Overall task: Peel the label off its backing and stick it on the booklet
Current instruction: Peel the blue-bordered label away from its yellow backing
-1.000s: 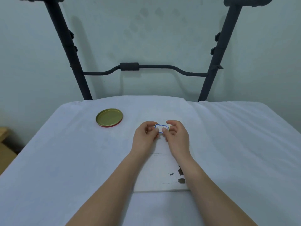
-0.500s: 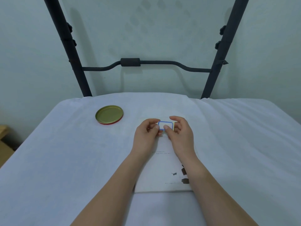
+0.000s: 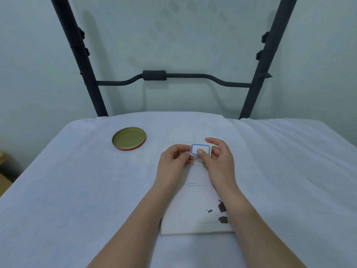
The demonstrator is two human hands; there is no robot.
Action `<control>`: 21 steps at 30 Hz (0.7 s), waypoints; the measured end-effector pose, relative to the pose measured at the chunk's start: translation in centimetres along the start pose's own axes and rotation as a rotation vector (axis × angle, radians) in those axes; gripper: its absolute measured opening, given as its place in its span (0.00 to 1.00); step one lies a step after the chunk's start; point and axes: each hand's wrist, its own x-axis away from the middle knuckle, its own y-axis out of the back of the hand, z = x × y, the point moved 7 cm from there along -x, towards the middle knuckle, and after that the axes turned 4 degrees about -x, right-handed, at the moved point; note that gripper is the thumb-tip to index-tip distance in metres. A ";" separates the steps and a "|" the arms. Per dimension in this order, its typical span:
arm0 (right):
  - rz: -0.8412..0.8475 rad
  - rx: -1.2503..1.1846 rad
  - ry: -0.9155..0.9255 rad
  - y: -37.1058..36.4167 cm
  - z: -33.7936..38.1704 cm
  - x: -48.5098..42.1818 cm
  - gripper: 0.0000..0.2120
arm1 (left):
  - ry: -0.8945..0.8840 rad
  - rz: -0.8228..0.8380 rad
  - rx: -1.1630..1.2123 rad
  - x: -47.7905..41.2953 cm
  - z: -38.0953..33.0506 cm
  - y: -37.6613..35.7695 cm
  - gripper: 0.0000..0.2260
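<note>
A small white label (image 3: pixel 202 148) with a blue border, on a pale yellow backing, is held above the far end of the booklet. My left hand (image 3: pixel 173 161) pinches its left edge. My right hand (image 3: pixel 218 159) holds it with the thumb on its face and fingers behind. The white booklet (image 3: pixel 195 206) lies flat on the cloth under both hands, with small dark drawings near its lower right corner. My forearms hide parts of its sides.
A round gold tin lid (image 3: pixel 129 138) with a red rim lies to the far left on the white cloth-covered table (image 3: pixel 77 190). A black metal frame (image 3: pixel 154 75) stands behind the table against the wall. A brown box edge (image 3: pixel 3 178) shows at far left.
The label has tilted up so that its blue-bordered face shows more fully, and both hands have shifted slightly on it. The camera view has dipped a little.
</note>
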 end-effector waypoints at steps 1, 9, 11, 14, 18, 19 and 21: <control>0.006 -0.012 0.001 -0.1 0.1 0.0 0.15 | -0.004 -0.008 -0.018 0.0 0.0 0.1 0.08; 0.060 -0.053 0.022 -0.7 0.5 0.3 0.15 | 0.012 -0.018 0.033 -0.1 -0.3 0.8 0.07; 0.062 -0.064 0.016 -0.8 0.6 0.3 0.15 | 0.013 -0.018 0.050 -0.1 -0.3 0.9 0.07; 0.049 -0.084 -0.011 -0.7 0.5 0.3 0.15 | 0.010 0.007 0.062 -0.2 -0.3 0.9 0.07; 0.036 -0.105 -0.030 -0.5 0.4 0.2 0.17 | 0.009 0.017 0.075 -0.3 -0.4 0.9 0.07; 0.033 -0.101 -0.026 -0.5 0.5 0.2 0.17 | 0.007 0.012 0.072 -0.3 -0.4 1.0 0.07; 0.031 -0.091 -0.009 -0.6 0.6 0.3 0.17 | -0.004 0.000 0.053 -0.2 -0.5 1.1 0.07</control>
